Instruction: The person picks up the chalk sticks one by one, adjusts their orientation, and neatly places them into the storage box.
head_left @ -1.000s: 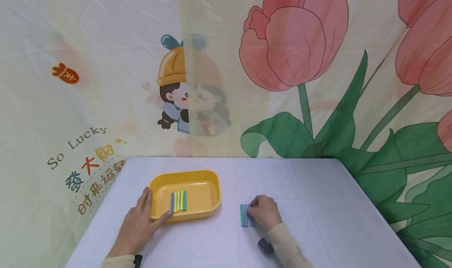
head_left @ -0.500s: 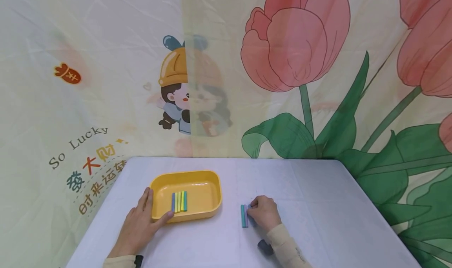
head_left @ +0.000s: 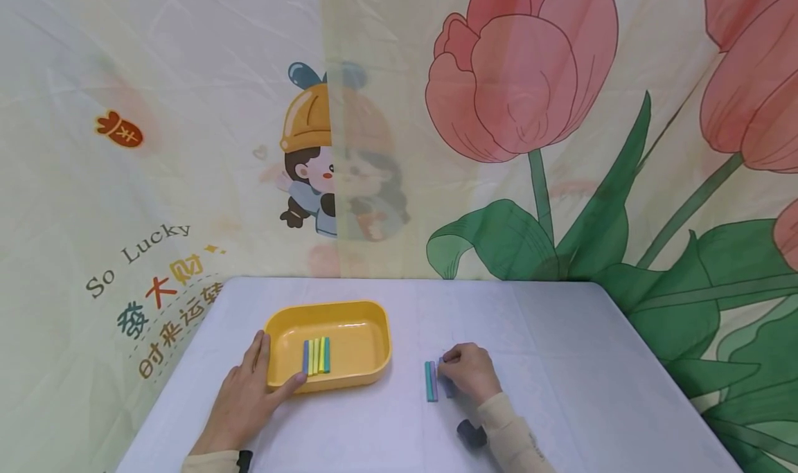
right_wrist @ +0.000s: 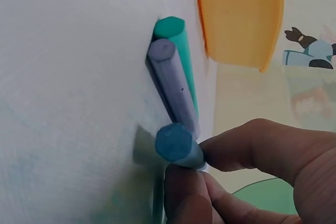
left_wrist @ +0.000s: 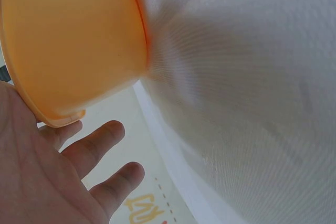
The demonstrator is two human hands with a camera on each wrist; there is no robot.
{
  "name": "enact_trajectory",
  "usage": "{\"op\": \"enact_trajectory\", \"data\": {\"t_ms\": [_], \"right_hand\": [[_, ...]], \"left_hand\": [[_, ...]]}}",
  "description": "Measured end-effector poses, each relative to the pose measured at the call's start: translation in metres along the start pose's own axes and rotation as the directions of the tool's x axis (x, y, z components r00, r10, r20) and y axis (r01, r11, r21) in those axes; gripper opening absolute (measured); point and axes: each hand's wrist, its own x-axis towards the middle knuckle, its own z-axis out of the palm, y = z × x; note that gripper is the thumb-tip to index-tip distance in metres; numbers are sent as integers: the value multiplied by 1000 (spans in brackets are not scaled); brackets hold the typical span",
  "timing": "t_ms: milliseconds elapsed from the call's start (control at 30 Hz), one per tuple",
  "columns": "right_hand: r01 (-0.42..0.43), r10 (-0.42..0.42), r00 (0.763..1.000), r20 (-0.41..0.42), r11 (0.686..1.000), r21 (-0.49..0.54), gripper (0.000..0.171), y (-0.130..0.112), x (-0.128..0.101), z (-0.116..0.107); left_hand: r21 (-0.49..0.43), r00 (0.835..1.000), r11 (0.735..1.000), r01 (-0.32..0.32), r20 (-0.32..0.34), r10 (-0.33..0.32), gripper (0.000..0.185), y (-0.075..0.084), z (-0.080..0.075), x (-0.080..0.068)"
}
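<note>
Blue chalk stick pinched beside two others; yellow tray steadied on the bench.

From the head view, four sticks [head_left: 316,356] are seen lying side by side in the yellow tray [head_left: 364,318], whose near left corner is cupped by the left hand [head_left: 246,397], fingers relaxed and straight. A teal stick [head_left: 427,381] and a lilac stick [head_left: 433,380] lie on the bench [head_left: 561,362] just beside the right hand [head_left: 469,372]. In the left wrist view only the tray's underside and spread fingers [left_wrist: 100,142] are shown. In the right wrist view a blue stick [right_wrist: 177,145], mostly hidden from the head camera, is seen pinched between thumb and fingers. Since the earlier frame the right hand is seen slightly shifted.
</note>
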Motion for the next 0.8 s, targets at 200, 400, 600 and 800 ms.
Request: {"op": "enact_trajectory", "data": {"t_ms": [200, 400, 600, 800], "right_hand": [[-16, 16, 1000, 18, 999, 36, 19, -3, 1, -2], [8, -10, 1000, 19, 995, 102, 18, -6, 3, -4], [-7, 2, 1000, 29, 986, 169, 20, -12, 3, -5], [-32, 16, 997, 70, 969, 244, 24, -21, 3, -7]], "left_hand": [[-2, 1000, 1000, 0, 2, 0, 122, -1, 0, 0], [-3, 1000, 1000, 12, 12, -12, 123, 0, -1, 0], [4, 1000, 1000, 5, 4, -5, 122, 0, -1, 1], [5, 1000, 1000, 6, 3, -6, 122, 1, -3, 0]]}}
